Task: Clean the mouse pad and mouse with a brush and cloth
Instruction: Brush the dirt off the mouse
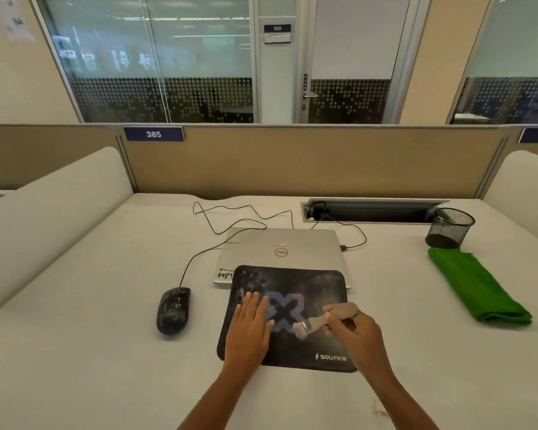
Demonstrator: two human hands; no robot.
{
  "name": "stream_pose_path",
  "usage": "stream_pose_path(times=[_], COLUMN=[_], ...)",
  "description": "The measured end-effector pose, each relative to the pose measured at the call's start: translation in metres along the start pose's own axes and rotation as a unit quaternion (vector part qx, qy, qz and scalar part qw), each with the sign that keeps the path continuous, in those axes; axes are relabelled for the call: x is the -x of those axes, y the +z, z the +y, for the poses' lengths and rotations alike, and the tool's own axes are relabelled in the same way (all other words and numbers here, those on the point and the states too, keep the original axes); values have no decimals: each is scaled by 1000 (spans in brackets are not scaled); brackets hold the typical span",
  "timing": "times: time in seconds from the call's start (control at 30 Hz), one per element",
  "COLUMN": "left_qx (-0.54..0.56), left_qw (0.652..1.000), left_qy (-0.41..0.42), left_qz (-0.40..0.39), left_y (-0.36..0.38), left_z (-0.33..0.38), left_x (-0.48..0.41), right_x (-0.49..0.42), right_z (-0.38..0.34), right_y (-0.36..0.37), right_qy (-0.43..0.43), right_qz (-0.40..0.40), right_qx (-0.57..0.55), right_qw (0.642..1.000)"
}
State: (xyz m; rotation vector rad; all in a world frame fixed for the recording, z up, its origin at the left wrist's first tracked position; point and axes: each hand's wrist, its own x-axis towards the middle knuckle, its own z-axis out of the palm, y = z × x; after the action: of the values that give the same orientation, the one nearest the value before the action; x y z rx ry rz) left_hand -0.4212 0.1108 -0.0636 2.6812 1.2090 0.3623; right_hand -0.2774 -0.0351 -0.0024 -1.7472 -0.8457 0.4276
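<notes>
White bench (pixel 90 352): our left hand (pixel 249 330) lies flat on the dark rectangular mouse pad (pixel 308 283); our right hand (pixel 359 335) grips a pale wooden brush (pixel 316 321) beside it. Black corded mouse (pixel 173 310) sits left of both.

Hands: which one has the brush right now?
The right hand grips the brush, its bristles on the mouse pad. The left hand holds nothing; it lies flat with straight fingers on the pad's left part.

mouse (pixel 173 310) left of mouse pad (pixel 320 287), laptop (pixel 280 243) behind it, cloth (pixel 475 287) at right
</notes>
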Motion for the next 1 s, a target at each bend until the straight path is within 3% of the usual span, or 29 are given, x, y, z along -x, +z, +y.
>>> stream_pose_path(times=[0.17, 0.3, 0.4, 0.53, 0.73, 1.0], left_qx=[6, 20, 102, 154, 207, 231], left_qw=[1000, 998, 992, 987, 974, 965], left_qy=[5, 16, -23, -32, -25, 52], left_qz=[29, 53, 70, 17, -93, -118], left_y=[-38, -67, -68, -63, -59, -56], left_z=[-57, -102, -143, -188, -219, -225], left_x=[-5, -6, -5, -4, -7, -11], right_x=[-9, -22, -33, -46, -66, -88], right_z=[-18, -23, -29, -50, -63, -74], right_y=[62, 107, 135, 167, 206, 237], right_qy=[41, 43, 63, 31, 68, 124], right_qz=[-61, -43, -24, -20, 12, 42], right_qx=[-96, -87, -102, -113, -146, -179], right_qw=[993, 994, 992, 993, 987, 975])
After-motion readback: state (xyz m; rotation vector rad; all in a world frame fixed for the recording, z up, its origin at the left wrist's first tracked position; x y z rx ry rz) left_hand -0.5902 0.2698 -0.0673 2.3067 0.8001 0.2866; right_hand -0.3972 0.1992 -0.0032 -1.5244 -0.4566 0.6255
